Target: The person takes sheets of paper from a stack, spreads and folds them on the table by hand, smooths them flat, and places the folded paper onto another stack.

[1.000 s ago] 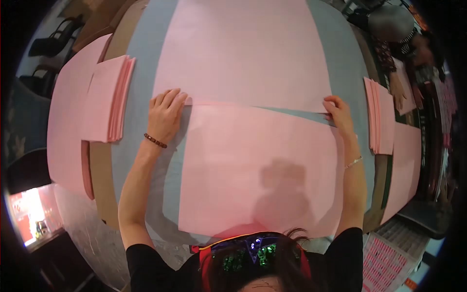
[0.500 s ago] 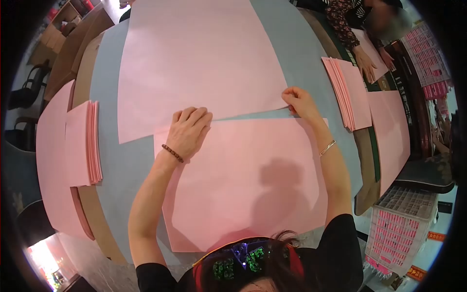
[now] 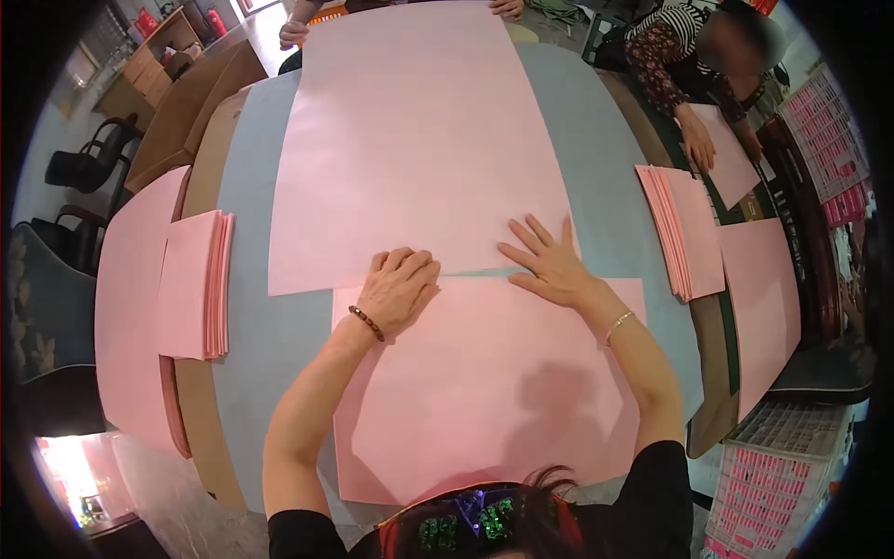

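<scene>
A large pink sheet (image 3: 419, 140) lies over the blue-grey table cover, its near edge in front of me. A second pink sheet (image 3: 484, 391) lies nearer my body. My left hand (image 3: 399, 289) rests where the two sheets meet, its fingers bent and close together; whether anything is under them is hidden. Spread wide, my right hand (image 3: 549, 263) lies flat on the near right corner of the far sheet. A thin strip of blue-grey cover shows between the sheets, between my hands.
Folded pink stacks stand at left (image 3: 194, 284) and right (image 3: 682, 233), beside larger pink sheets. Another person's hands (image 3: 293, 34) are at the far edge. A co-worker (image 3: 697, 138) handles pink material at upper right. A white crate (image 3: 778, 475) sits lower right.
My right hand has gone from pinching the far sheet's corner to lying flat with fingers spread. My left hand has shifted inward along the edge. The view has tilted up, showing another person's hands.
</scene>
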A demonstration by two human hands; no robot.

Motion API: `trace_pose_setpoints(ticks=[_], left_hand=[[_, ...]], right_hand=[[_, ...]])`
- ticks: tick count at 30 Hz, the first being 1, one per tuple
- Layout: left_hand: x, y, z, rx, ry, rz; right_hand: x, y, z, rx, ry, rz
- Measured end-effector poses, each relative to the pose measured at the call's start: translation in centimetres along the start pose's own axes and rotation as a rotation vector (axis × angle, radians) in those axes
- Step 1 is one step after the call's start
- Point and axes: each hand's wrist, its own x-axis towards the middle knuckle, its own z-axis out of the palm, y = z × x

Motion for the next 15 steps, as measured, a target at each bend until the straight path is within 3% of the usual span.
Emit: trace_pose_setpoints(ticks=[8, 12, 14, 15], left_hand=[[1.0, -0.9, 1.5, 0.168, 0.011, 0.086], [2.8, -0.8, 0.7, 0.38, -0.206, 0.214], [4.1, 0.8, 0.0, 0.606, -0.52, 0.2], [4.5, 1.5, 0.1, 0.606, -0.522, 0.2]], right_hand=[[-3.6, 3.4, 0.2, 0.111, 0.064, 0.145], [-3.5, 3.2, -0.4, 0.161, 0.123, 0.135], [-3.5, 3.4, -0.1, 0.143, 0.132, 0.132], [-3.5, 3.4, 0.1, 0.123, 0.139, 0.129]])
